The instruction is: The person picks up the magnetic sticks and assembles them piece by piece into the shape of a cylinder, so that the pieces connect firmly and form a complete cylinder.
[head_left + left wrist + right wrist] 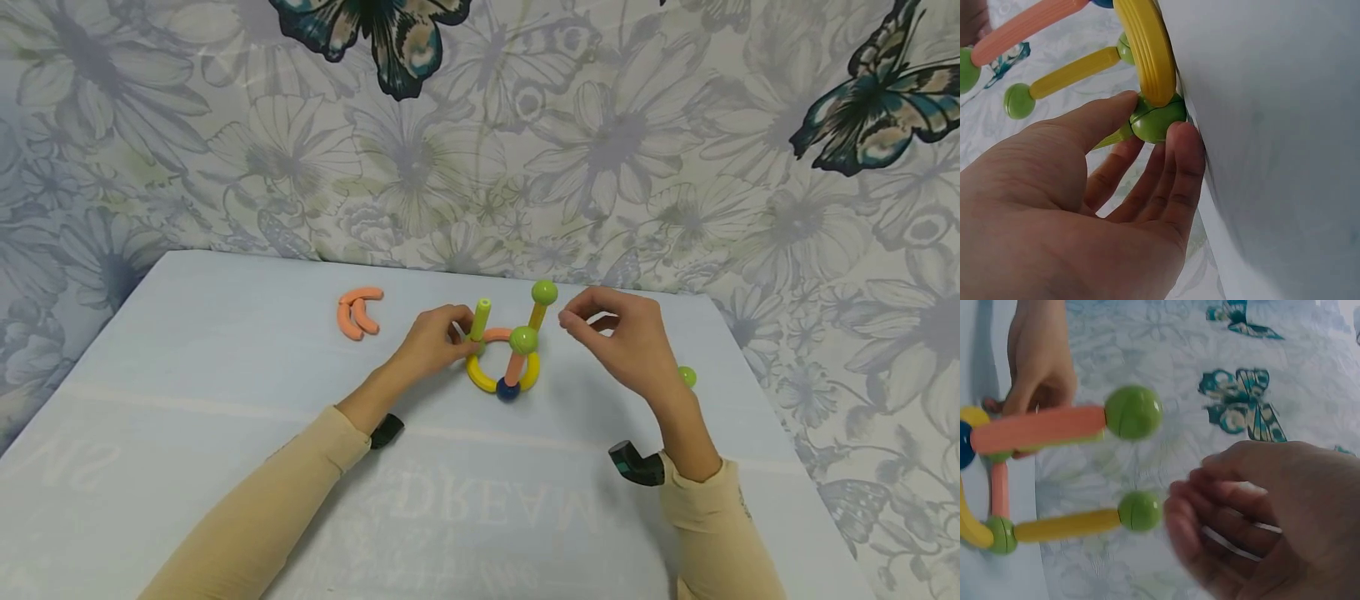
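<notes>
A ring of yellow curved sticks [482, 380] and one salmon curved stick [497, 334] lies on the table, joined by green balls and a dark blue ball [507, 390]. Three straight sticks rise from it: salmon [1038, 429], yellow [1067, 525] and yellow-green [481, 320]. Green balls [1133, 412] cap the salmon and yellow ones; the yellow-green stick's top is bare. My left hand [435, 340] pinches the green ball [1159, 122] at that stick's foot. Beside the yellow stick's top ball [544, 292], my right hand [622, 337] hangs with loosely bent fingers, holding nothing.
Several salmon curved sticks [362, 293] lie together at the table's back left. A loose green ball [687, 376] sits behind the right wrist. The white table [225, 467] meets a flower-patterned wall [465, 183] at its far edge.
</notes>
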The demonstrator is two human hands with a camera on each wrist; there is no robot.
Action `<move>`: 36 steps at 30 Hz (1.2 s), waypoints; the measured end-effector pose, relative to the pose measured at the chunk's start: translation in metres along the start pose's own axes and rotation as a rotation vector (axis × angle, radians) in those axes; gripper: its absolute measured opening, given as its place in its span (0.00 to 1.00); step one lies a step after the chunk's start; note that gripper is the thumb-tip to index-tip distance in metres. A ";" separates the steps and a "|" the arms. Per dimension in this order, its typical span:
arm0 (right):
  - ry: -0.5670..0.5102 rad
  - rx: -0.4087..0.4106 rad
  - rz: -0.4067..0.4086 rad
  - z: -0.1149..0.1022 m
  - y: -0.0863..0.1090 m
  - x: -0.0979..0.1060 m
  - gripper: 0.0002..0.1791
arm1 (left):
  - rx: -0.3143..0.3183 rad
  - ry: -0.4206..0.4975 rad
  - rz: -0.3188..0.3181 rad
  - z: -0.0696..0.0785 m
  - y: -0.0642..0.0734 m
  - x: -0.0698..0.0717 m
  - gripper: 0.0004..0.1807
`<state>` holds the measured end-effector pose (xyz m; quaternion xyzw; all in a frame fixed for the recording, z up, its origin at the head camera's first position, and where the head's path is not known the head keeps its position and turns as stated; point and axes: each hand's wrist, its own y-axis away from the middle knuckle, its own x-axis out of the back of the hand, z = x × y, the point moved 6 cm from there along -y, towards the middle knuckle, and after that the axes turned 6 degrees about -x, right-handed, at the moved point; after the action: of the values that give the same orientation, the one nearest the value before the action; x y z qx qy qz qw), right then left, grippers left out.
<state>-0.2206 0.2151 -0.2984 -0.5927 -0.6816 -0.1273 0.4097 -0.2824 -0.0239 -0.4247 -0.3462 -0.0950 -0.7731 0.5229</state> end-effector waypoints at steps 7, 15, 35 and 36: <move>0.094 -0.208 -0.237 0.059 -0.009 -0.028 0.07 | 0.075 -0.032 -0.040 -0.004 0.002 -0.003 0.19; -0.300 -0.207 -0.408 0.109 -0.013 -0.083 0.31 | 0.256 -0.013 -0.166 -0.002 0.011 -0.014 0.32; -0.206 -0.211 -0.437 0.116 -0.010 -0.081 0.18 | 0.256 0.069 -0.125 -0.003 0.009 -0.011 0.28; -0.205 -0.214 -0.452 0.116 -0.010 -0.081 0.18 | 0.256 0.071 -0.120 -0.004 0.009 -0.009 0.27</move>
<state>-0.2804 0.2316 -0.4260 -0.4752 -0.8173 -0.2261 0.2347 -0.2747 -0.0227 -0.4357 -0.2426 -0.1947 -0.7963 0.5187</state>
